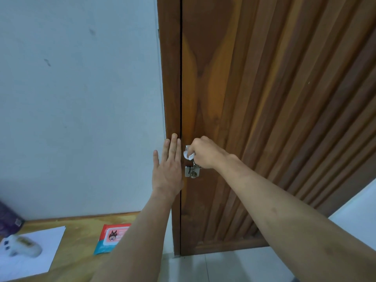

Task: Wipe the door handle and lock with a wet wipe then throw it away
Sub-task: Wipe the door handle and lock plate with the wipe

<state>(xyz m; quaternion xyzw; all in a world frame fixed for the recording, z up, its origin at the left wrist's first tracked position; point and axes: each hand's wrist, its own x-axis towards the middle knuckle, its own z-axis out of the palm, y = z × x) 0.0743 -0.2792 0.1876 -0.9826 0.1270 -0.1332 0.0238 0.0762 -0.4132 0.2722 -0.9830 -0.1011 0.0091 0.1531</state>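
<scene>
Gripping a crumpled white wet wipe [188, 155], the right hand [205, 153] curls over the silver metal door handle and lock [192, 171] on a brown slatted wooden door [264, 98], while the left hand [167, 169], fingers straight, presses flat on the frame. Pale wall [81, 98] stands left; below, a wooden desk [81, 241] carries white paper [40, 259] and a red-and-teal wipes packet [109, 238].

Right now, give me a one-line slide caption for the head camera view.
Right hand rubs a wet wipe over the door handle above the lock, left hand flat against the door frame.
</scene>
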